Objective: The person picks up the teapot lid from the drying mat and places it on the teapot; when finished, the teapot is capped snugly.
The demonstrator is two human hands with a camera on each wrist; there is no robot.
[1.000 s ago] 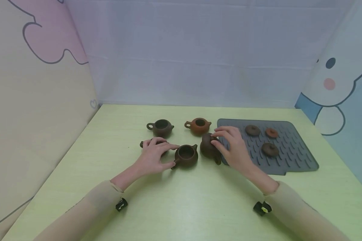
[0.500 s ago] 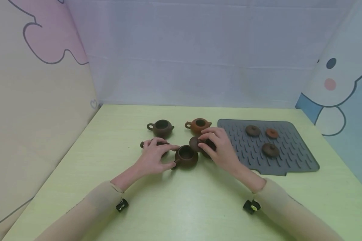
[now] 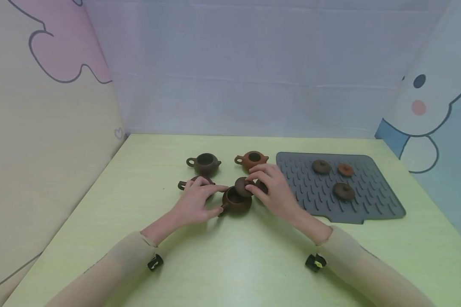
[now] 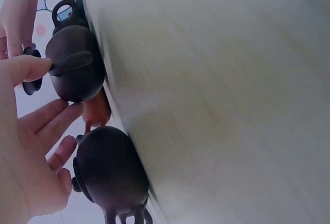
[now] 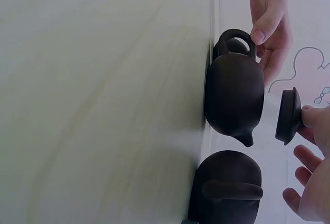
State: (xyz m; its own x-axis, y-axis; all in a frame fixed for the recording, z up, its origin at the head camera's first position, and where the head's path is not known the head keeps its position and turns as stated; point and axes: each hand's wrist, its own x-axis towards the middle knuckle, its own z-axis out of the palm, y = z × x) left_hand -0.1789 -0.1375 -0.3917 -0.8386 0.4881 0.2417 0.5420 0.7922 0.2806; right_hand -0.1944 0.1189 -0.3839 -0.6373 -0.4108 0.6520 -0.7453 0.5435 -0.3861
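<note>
Pale walls enclose a light green table, a grey mat at its right. Between thumb and fingers, the left hand holds the middle pot; four more pots stand near it. The right hand pinches the dark lid above the spout side of that open rim, not touching it. Three other lids lie on the mat.

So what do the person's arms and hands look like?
Both sleeves are pale beige. Near each cuff is a small black gadget; the right one has a yellow-green mark. The left hand and right hand wear no gloves.
</note>
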